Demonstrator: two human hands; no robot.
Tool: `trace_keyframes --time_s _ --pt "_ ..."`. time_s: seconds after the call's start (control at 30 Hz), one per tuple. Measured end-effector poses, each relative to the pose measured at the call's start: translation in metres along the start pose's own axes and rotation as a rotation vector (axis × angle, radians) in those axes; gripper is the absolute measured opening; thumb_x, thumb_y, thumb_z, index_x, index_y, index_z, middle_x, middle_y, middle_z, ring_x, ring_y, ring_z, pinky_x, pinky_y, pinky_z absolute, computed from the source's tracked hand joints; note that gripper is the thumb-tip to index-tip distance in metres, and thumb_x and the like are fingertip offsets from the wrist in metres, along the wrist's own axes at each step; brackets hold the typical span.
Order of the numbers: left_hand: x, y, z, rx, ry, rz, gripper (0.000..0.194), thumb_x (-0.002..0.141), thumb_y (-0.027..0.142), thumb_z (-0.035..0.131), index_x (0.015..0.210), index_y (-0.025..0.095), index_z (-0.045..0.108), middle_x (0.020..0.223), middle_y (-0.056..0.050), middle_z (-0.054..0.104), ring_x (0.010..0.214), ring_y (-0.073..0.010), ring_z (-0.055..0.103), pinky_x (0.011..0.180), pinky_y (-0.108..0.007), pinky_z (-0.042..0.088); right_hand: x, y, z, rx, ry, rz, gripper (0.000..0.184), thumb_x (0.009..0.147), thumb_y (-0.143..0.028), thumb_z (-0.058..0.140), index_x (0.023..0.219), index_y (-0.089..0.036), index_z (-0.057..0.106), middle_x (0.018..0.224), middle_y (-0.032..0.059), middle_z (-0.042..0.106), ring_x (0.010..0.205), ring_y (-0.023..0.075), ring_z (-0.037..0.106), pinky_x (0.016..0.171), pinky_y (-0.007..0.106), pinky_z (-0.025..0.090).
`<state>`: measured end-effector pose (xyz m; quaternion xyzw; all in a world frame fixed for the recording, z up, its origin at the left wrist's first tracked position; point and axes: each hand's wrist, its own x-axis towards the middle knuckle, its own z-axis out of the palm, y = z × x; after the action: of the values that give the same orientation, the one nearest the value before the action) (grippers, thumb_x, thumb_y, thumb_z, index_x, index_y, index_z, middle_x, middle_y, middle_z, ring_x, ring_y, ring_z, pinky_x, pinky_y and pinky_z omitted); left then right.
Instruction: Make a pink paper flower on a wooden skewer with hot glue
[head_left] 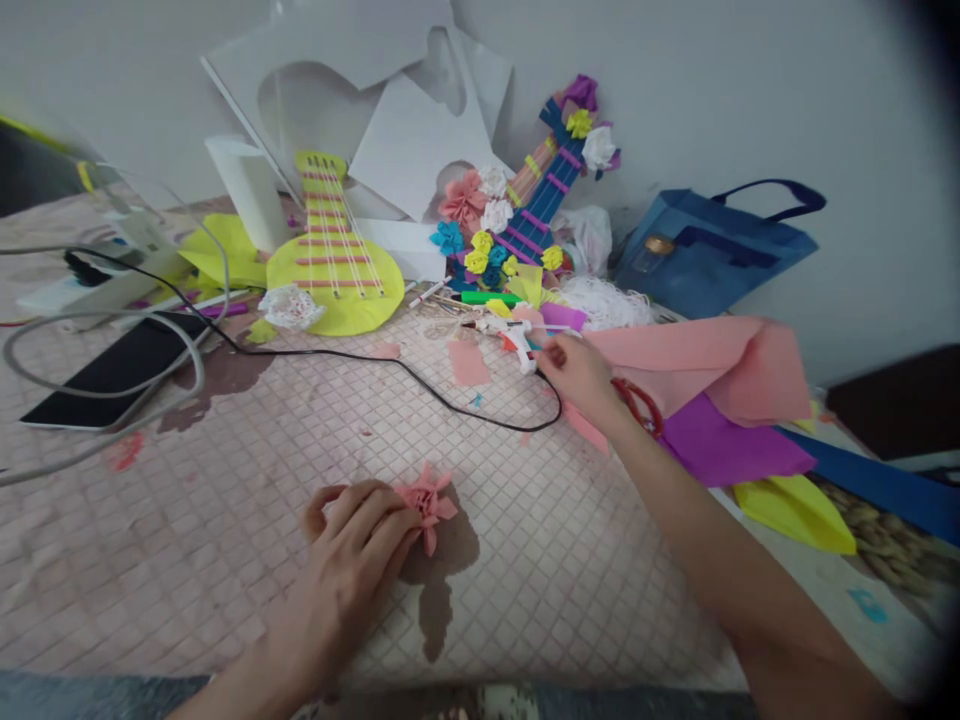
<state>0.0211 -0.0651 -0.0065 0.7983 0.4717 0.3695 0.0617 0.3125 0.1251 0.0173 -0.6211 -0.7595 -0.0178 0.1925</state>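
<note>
A pink crepe-paper flower [427,506] with pointed petals is held at its left side by the fingers of my left hand [358,545], low over the table. Farther off, my right hand [574,368] reaches forward with fingers curled together at the handle of a white glue gun [520,342]. The gun's nozzle points left, and a pale glue stick [559,328] sticks out behind it. A black cord [442,400] loops from the gun leftward across the table.
Behind stand a yellow paper guitar [337,270] and a blue flower-covered guitar [544,200]. Red-handled scissors [639,405], pink crepe paper [697,360] and a purple sheet [724,440] lie right. A tablet [112,370], grey cable [199,375] and power strip [90,292] lie left.
</note>
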Motion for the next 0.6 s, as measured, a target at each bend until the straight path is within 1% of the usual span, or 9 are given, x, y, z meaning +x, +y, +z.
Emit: trace_keyframes --time_s 0.1,0.17,0.27,0.4,0.47,0.5,0.57,0.6 --pt "-0.001 0.0 0.0 -0.014 -0.011 -0.019 0.021 0.096 0.023 0.043 0.087 0.024 0.062 0.085 -0.001 0.065 0.089 -0.0185 0.052 0.086 -0.039 0.027 0.022 -0.013 0.014 -0.034 -0.074 0.032 0.018 0.08 -0.035 0.058 0.086 -0.018 0.059 0.077 0.0053 0.066 0.069 0.0185 0.057 0.06 0.027 0.036" --pt "-0.001 -0.001 0.001 -0.02 -0.002 -0.03 0.021 0.096 0.023 0.043 0.088 0.024 0.062 0.086 -0.001 0.065 0.09 -0.0184 0.052 0.087 -0.039 0.026 0.029 -0.018 0.022 -0.055 -0.08 0.063 0.019 0.079 -0.036 0.059 0.084 -0.018 0.059 0.073 0.0063 0.065 0.065 0.0191 0.056 0.057 0.027 0.033" --pt "-0.003 -0.002 0.003 -0.019 0.011 -0.028 0.021 0.096 0.023 0.043 0.089 0.024 0.063 0.087 -0.001 0.065 0.09 -0.0182 0.052 0.089 -0.04 0.026 0.031 -0.021 0.029 -0.073 -0.06 0.107 0.018 0.079 -0.035 0.057 0.081 -0.017 0.06 0.075 0.0087 0.066 0.066 0.0207 0.057 0.056 0.028 0.032" --pt "-0.005 -0.002 0.005 -0.02 -0.007 -0.03 0.021 0.096 0.023 0.043 0.089 0.024 0.063 0.089 -0.001 0.064 0.092 -0.0187 0.052 0.089 -0.039 0.027 0.029 -0.023 0.026 -0.052 -0.015 0.135 0.017 0.08 -0.032 0.054 0.086 -0.017 0.059 0.079 0.0084 0.067 0.07 0.0213 0.059 0.058 0.028 0.035" --pt "-0.006 -0.002 0.004 -0.012 -0.017 -0.034 0.02 0.095 0.022 0.044 0.089 0.024 0.062 0.089 -0.001 0.064 0.093 -0.019 0.051 0.089 -0.039 0.028 0.025 -0.023 0.021 0.041 0.047 0.131 0.018 0.08 -0.031 0.054 0.091 -0.017 0.058 0.08 0.0066 0.066 0.071 0.0198 0.059 0.061 0.029 0.039" --pt "-0.006 -0.002 0.003 -0.011 -0.029 -0.032 0.019 0.095 0.022 0.044 0.09 0.023 0.062 0.09 -0.001 0.064 0.093 -0.0191 0.051 0.089 -0.039 0.029 0.022 -0.023 0.018 0.134 0.099 0.119 0.019 0.08 -0.03 0.055 0.094 -0.017 0.058 0.082 0.0059 0.066 0.071 0.0189 0.06 0.063 0.029 0.041" --pt "-0.006 -0.002 0.001 -0.012 -0.061 -0.025 0.016 0.094 0.02 0.045 0.09 0.023 0.061 0.09 -0.001 0.063 0.094 -0.0192 0.05 0.088 -0.038 0.031 0.013 -0.023 0.009 0.384 0.187 0.077 0.025 0.077 -0.031 0.06 0.098 -0.018 0.056 0.088 0.0047 0.066 0.074 0.0175 0.06 0.066 0.029 0.044" --pt "-0.006 -0.002 0.001 -0.008 -0.074 -0.02 0.015 0.094 0.02 0.047 0.09 0.022 0.061 0.09 -0.001 0.063 0.094 -0.0191 0.05 0.088 -0.038 0.032 0.008 -0.024 0.003 0.517 0.186 0.049 0.029 0.075 -0.032 0.063 0.1 -0.019 0.056 0.093 0.0042 0.065 0.077 0.0171 0.061 0.068 0.029 0.046"
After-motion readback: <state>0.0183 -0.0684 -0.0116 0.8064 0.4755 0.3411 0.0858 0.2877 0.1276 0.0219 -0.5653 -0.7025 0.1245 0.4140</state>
